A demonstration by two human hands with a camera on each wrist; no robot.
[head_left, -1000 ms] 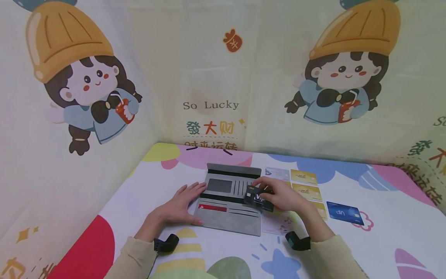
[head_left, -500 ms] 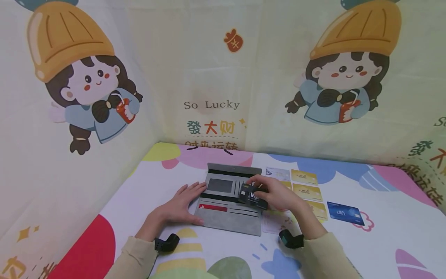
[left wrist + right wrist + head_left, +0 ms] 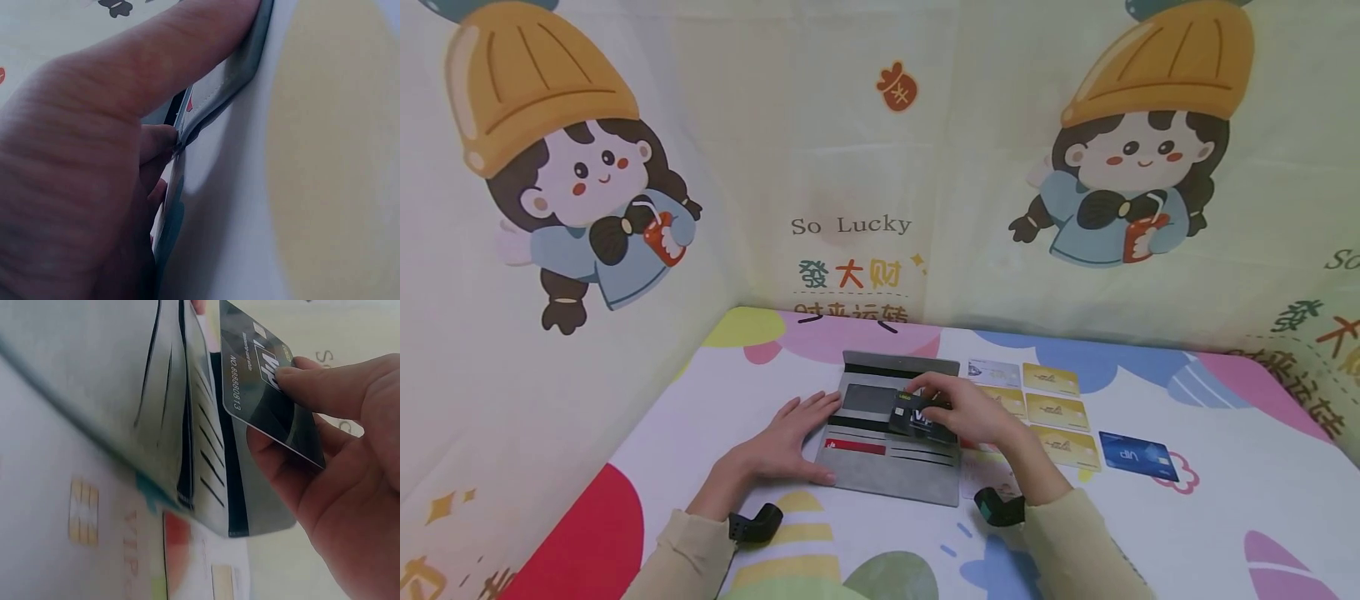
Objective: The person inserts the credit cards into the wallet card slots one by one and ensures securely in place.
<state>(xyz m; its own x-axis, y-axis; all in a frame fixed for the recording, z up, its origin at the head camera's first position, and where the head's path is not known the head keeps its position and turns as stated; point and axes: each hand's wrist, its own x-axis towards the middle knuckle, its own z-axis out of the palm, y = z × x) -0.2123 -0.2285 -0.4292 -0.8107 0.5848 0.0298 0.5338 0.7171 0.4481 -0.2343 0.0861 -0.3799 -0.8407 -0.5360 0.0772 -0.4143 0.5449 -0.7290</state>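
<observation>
A grey wallet (image 3: 895,483) lies unfolded on the table, with card slots, a dark window pocket and a red strip. My left hand (image 3: 790,442) rests at its left edge, fingers spread and thumb by the lower left corner; in the left wrist view the thumb (image 3: 156,56) lies along the wallet's edge. Above the wallet's right half, my right hand (image 3: 973,408) pinches a black VIP card (image 3: 917,417) between thumb and fingers. In the right wrist view the card (image 3: 256,378) is held tilted, close over the wallet's slots (image 3: 209,437).
Right of the wallet lie several gold cards (image 3: 1056,411), a pale silver card (image 3: 994,372) and a pale pinkish card (image 3: 988,477), partly under the right arm. A blue VIP card (image 3: 1138,456) sits farther right. A printed backdrop (image 3: 850,167) rises behind the table.
My right hand has moved left with the black VIP card, from the wallet's right edge to farther over its slots. My left hand has stayed in place.
</observation>
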